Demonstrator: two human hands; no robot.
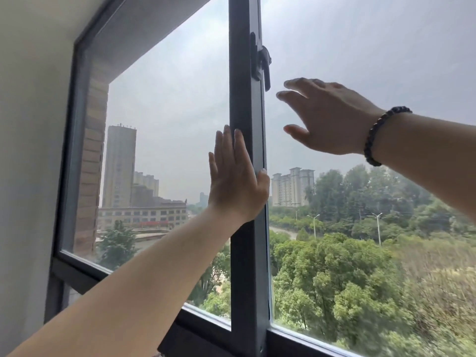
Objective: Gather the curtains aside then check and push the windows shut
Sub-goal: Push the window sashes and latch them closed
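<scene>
A dark grey window frame's middle post runs top to bottom between two panes. My left hand lies flat against this post with straight fingers, thumb round its right edge. My right hand, with a dark bead bracelet on the wrist, hovers spread open in front of the right pane, fingertips just right of and below the dark window handle, which hangs downward on the post. No curtain is in view.
A pale wall borders the window on the left. The left pane shows high-rise buildings; the right pane shows trees and a road. The lower frame rail runs along the bottom.
</scene>
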